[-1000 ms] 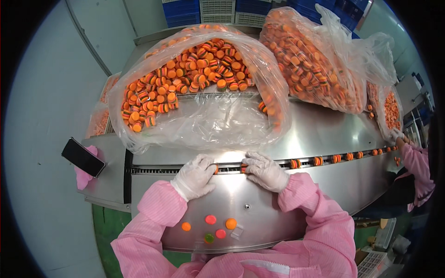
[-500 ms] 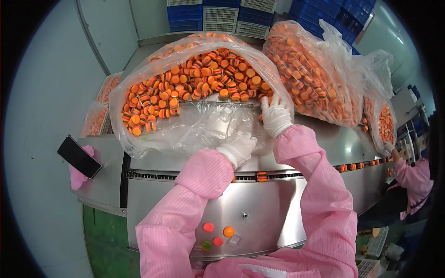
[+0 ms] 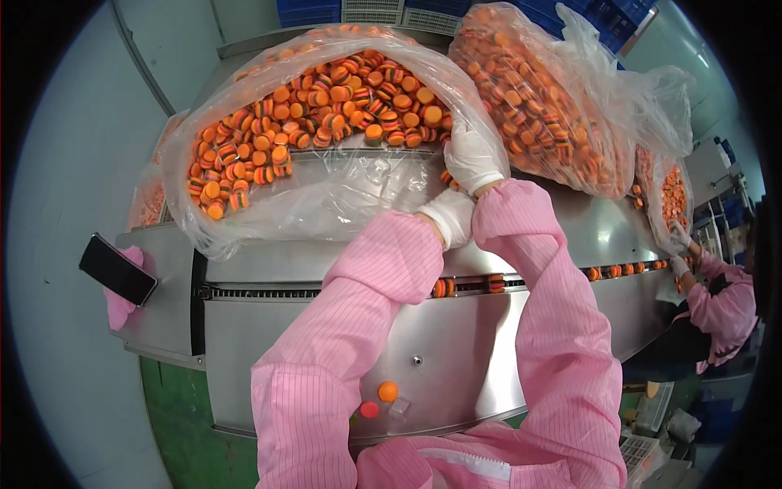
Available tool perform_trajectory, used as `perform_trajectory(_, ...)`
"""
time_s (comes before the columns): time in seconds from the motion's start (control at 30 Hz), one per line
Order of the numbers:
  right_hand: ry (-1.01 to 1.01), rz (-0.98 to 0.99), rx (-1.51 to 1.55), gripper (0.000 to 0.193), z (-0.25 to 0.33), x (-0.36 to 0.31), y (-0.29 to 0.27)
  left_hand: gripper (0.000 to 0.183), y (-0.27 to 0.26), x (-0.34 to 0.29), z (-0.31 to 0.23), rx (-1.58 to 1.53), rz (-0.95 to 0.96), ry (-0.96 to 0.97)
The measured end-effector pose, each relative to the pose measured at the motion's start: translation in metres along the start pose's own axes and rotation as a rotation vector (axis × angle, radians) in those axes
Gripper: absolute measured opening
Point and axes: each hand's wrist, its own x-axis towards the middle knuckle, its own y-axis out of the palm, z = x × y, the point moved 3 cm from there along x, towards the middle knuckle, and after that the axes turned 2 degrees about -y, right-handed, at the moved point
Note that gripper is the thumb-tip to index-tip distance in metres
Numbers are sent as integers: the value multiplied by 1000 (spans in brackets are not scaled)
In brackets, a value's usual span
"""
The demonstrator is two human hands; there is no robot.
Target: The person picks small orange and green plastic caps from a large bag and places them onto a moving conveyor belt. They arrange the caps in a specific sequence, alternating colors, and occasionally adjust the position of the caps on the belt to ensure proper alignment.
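Burger-shaped gummy candies (image 3: pixel 322 106), orange with dark and red layers, fill a large clear plastic bag (image 3: pixel 213 236) lying open on the steel table. My right hand (image 3: pixel 475 159), in a white glove, is at the bag's right edge with its fingers bent. A few candies show beneath its palm side, against the fingers. Just below it and touching it is my left hand (image 3: pixel 450 218), also gloved, its fingers curled and partly hidden. A narrow conveyor channel (image 3: pixel 261 292) crosses the table under my forearms, with single candies (image 3: pixel 496 284) standing in it.
Another full bag of candies (image 3: pixel 542 114) leans at the back right. Loose pieces, an orange disc (image 3: pixel 388 392) and a red disc (image 3: pixel 370 409), lie on the near steel plate (image 3: pixel 456 359). A phone (image 3: pixel 118 269) rests on pink cloth at left. A co-worker (image 3: pixel 717 306) handles candies at far right.
My left hand has moved right and up to meet my right hand. The right hand has shifted slightly up and left. Candies in the channel have moved right, and the whole view has shifted.
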Motion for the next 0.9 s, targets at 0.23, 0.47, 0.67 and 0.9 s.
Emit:
perform_trajectory(0.23,-336,-117,301,35,-21,-42,-52,38,23,51,-11,212,-115,246)
perform_trajectory(0.47,182,358,-114,24,-85,-190,-122,39,25,53,-4,753,-136,212)
perform_trajectory(0.67,294,269,35,24,-125,-235,-109,42,21,69,-19,1001,127,44)
perform_trajectory(0.9,-276,259,372,21,-60,-224,-90,42,17,53,-45,1146,132,94)
